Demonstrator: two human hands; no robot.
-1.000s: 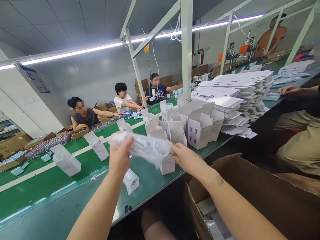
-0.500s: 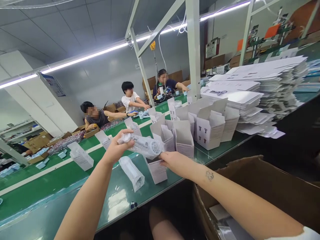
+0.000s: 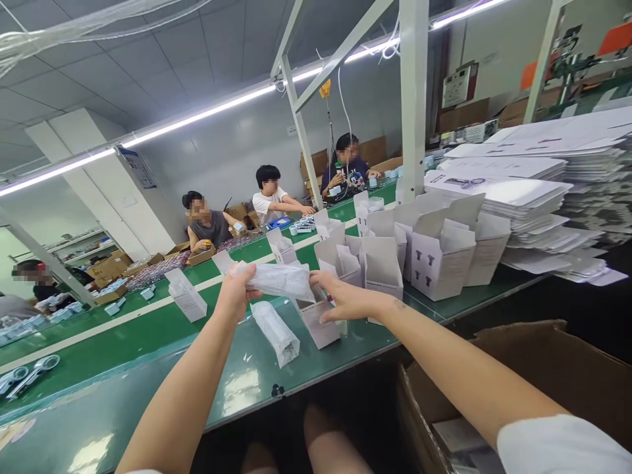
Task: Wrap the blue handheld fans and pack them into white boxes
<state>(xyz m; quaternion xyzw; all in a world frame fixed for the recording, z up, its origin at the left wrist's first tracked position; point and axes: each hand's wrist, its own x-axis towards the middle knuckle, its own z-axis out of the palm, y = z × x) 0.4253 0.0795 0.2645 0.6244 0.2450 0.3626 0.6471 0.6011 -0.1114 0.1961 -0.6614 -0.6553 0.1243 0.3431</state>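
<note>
My left hand and my right hand hold the two ends of a clear plastic bag with a whitish product inside, above the green bench. Both hands are closed on the bag. Just below the bag's right end stands a small open white box. A second bagged product lies flat on the bench under my left hand.
Several open white boxes stand in a group to the right, beside tall stacks of flat white cartons. More white boxes ride the conveyor. Three people sit along the far side. An open cardboard carton is at my right.
The bag has come down and toward the small open box. The camera has turned left, bringing more of the conveyor's left end into view.
</note>
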